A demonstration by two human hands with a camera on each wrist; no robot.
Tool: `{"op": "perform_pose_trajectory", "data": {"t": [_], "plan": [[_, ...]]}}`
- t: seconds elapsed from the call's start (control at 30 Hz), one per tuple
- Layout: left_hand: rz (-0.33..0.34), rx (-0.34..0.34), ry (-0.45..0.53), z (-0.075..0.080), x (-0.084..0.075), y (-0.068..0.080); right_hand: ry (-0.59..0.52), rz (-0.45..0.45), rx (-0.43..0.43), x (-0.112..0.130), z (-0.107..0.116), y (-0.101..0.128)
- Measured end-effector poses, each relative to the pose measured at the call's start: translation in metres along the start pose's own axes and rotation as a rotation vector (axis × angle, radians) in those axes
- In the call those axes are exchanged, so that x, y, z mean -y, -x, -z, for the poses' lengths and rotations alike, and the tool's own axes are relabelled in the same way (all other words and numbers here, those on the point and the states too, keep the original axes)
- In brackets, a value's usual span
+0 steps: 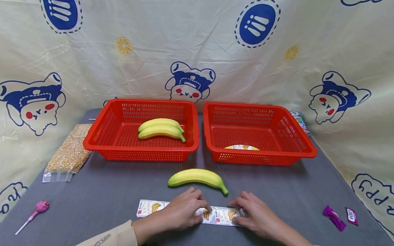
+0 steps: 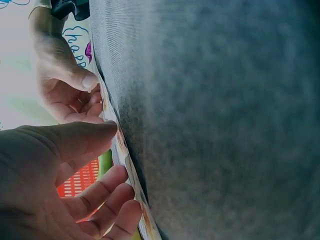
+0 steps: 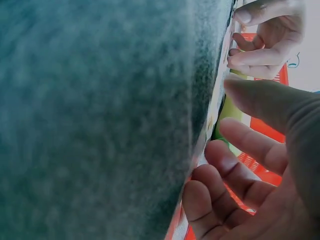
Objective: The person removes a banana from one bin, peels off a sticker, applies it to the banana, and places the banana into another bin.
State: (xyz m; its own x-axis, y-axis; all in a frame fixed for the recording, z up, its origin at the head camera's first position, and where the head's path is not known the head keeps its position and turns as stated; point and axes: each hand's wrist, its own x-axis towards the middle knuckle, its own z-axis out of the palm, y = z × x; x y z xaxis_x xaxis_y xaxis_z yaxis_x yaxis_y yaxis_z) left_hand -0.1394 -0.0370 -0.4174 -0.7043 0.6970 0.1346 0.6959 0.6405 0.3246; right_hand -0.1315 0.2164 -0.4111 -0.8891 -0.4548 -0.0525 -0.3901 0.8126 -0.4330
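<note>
**A:** Where does the strip of banana-print packets lie from the fingers?

**B:** Right under them. It lies flat on the grey table, its long axis running left to right. The left hand covers its middle, fingers curled down onto it; the right hand presses its right end with bent fingertips. From the wrist views I judge that both thumbs sit at the near edge, but whether either hand pinches or only presses, I cannot tell. The strip's left end juts out past the left hand, so that hand is nearer the bulk of it.

**A:** And beyond the fingertips?

**B:** One loose banana just past them, also lying left to right. Farther on, two red baskets: the left basket holds two bananas, the right basket holds one banana-print packet.

**A:** So three bananas. Off to the sides?

**B:** Left of the left hand, one lollipop and one bag of kernels. Right of the right hand, two small sweets.
</note>
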Motion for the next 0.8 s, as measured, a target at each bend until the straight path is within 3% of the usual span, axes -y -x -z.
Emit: {"op": "perform_pose_trajectory", "data": {"t": [0.5,0.8], "plan": [[0.008,-0.031,-0.023,-0.0057,-0.0064,0.0047,0.038,0.03,0.038,-0.0042,-0.0007,-0.002],[0.034,-0.018,0.004,-0.0051,-0.0069,0.005,0.108,0.161,-0.056,-0.0057,-0.005,0.0034]]}}
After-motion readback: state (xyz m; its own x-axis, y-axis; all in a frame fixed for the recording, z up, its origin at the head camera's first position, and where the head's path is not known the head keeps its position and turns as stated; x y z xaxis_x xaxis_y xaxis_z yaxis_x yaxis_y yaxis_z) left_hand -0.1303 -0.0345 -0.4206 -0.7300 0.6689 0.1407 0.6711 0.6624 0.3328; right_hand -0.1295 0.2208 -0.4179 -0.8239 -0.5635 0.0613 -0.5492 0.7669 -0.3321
